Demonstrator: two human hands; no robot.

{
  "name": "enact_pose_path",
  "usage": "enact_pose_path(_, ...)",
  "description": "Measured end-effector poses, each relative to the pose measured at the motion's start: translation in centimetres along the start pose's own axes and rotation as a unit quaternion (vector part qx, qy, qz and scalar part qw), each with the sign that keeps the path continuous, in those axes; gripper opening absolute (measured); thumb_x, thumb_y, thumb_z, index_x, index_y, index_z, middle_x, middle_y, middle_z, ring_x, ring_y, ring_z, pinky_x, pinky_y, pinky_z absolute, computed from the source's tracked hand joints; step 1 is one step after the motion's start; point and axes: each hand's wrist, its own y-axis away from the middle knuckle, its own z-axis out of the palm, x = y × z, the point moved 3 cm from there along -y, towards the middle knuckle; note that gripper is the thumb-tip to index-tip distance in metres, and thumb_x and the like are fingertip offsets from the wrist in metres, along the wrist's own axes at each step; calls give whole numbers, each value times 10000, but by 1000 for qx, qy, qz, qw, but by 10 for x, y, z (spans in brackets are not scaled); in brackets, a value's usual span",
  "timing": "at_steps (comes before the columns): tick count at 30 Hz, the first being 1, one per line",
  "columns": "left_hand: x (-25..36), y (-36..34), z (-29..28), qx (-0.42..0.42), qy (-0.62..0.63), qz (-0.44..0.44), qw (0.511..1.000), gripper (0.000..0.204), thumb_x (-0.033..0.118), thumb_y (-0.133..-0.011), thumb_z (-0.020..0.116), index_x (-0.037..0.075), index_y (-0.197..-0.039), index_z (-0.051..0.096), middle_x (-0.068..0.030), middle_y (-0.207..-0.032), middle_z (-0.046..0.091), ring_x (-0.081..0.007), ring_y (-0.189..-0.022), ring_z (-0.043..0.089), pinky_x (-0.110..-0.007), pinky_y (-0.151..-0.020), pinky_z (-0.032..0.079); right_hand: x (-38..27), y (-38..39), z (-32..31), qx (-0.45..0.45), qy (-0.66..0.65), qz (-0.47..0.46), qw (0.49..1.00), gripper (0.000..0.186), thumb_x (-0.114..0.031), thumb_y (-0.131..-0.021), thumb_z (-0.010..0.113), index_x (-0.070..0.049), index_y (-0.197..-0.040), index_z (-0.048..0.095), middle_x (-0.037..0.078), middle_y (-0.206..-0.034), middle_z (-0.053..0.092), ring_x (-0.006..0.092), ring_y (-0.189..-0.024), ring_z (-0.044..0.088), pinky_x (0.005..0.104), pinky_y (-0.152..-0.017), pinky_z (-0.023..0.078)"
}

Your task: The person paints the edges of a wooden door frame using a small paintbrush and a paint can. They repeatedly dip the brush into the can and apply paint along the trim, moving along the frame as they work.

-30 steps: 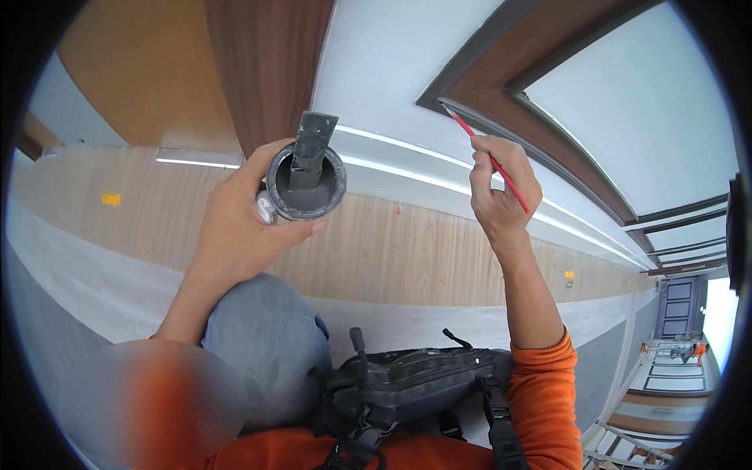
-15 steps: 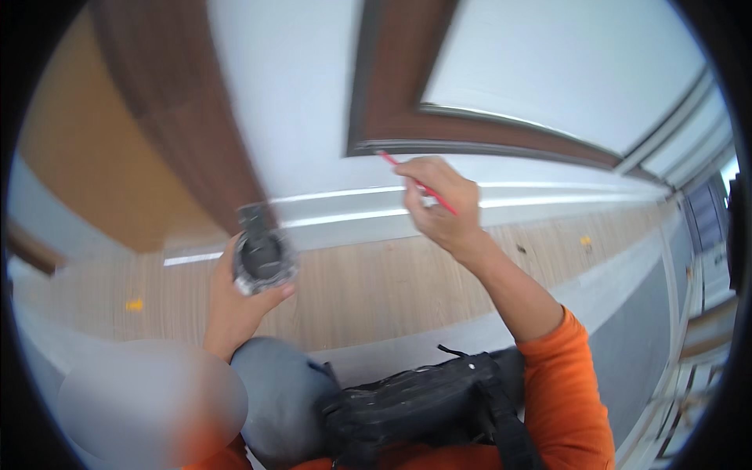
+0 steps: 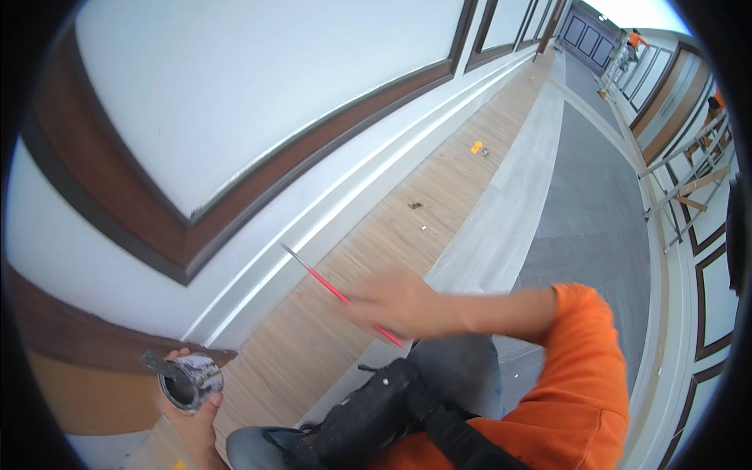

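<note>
My left hand (image 3: 194, 427) is wrapped round a small paint-smeared can (image 3: 208, 373) at the lower left. Dark grey paint shows inside it, and a flat grey strip (image 3: 157, 365) sticks out past its rim. In my right hand (image 3: 401, 304), blurred by motion, is a thin red-handled paintbrush (image 3: 323, 280). Its tip points up and left, in front of the white baseboard (image 3: 345, 188). Above the baseboard runs a brown wall moulding (image 3: 258, 184) with a dark grey outer edge. From this view the brush tip appears apart from the moulding.
Wood-look flooring (image 3: 376, 251) runs along the wall, with a yellow marker (image 3: 476, 146) and small debris on it. Beyond lies grey flooring (image 3: 587, 204). A black bag (image 3: 364, 407) rests on my lap. At the right stands a stepladder (image 3: 693, 176); a person in orange (image 3: 636, 39) is far off.
The view has swung right along the corridor. My right hand has drawn back from the moulding's lower edge with the paintbrush still held. My left hand keeps the can.
</note>
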Motion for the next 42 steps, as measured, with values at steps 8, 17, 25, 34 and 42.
enact_pose_path(8, 115, -5, 69, -87, 27, 17, 996, 1074, 328, -684, 984, -39, -1519, 416, -165, -1438, 543, -272, -1252, 606, -392, -1021, 531, -49, 109, -56, -202, -138, 343, 907, 237, -132, -971, 610, -100, -1205, 632, 113, -1107, 681, 352, -973, 700, 453, -842, 572)
enact_pose_path(17, 338, -4, 136, -195, 27, -22, 980, 743, 165, -865, 878, -19, -1462, 477, -136, -1177, 668, -218, -1027, 665, -334, -890, 563, -109, 143, -121, -197, -167, 532, 806, 279, -200, -1034, 517, -98, -1240, 674, 155, -1250, 697, 410, -1072, 687, 488, -924, 546)
enact_pose_path(25, 482, -11, 138, -202, 54, 57, 976, 882, 69, -733, 878, -36, -1495, 446, -196, -1405, 596, -272, -1217, 652, -428, -1015, 558, -230, 207, -125, 177, -583, 732, 306, 280, -269, -1059, 571, -60, -1210, 681, 64, -1046, 721, 240, -966, 706, 412, -853, 573)
enact_pose_path(34, 580, 57, 144, -136, -4, -5, 991, 818, 27, -732, 849, 28, -1465, 485, -147, -1207, 694, -244, -938, 725, -345, -612, 633, -264, 179, -351, 262, -497, 766, 312, 369, -371, -1078, 539, -44, -1149, 692, 82, -947, 681, 230, -862, 683, 386, -742, 596)
enact_pose_path(42, 586, 177, 103, -42, -78, 39, 995, 762, 121, -672, 949, 54, -1342, 592, -135, -1121, 750, -253, -1023, 750, -388, -930, 581, -235, 253, -437, 383, -92, 764, 511, 418, -359, -1078, 476, -23, -1059, 723, 105, -865, 693, 266, -737, 677, 413, -632, 580)
